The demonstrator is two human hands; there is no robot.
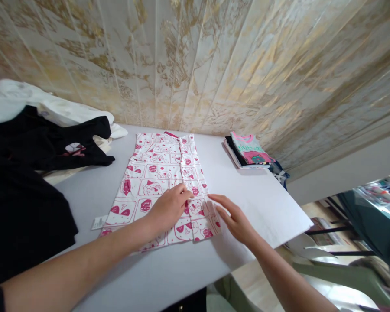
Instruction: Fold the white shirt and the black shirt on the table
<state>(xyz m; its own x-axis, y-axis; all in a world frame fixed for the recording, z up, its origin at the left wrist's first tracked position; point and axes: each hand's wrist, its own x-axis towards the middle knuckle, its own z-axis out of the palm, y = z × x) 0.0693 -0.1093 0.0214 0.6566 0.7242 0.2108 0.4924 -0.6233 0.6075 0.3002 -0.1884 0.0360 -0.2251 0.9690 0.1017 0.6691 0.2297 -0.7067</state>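
Note:
A white shirt-like garment (156, 169) with a pink cartoon print lies flat on the white table, its right side folded inward as a long strip. A white label (99, 222) sticks out at its lower left. My left hand (172, 208) rests on the cloth, fingers bent and closed at the inner edge of the folded strip; the fingertips are partly hidden. Beside the garment's right edge is my right hand (232, 216), fingers stretched out and apart, the fingertips at or just touching the cloth. No cloth shows gripped in it.
Black garments (48, 143) and white cloth (68, 110) are heaped at the left. A stack of folded clothes (248, 151), grey and pink on top, sits at the back right. A patterned curtain (169, 65) hangs behind the table (256, 195). A green chair (341, 277) stands lower right.

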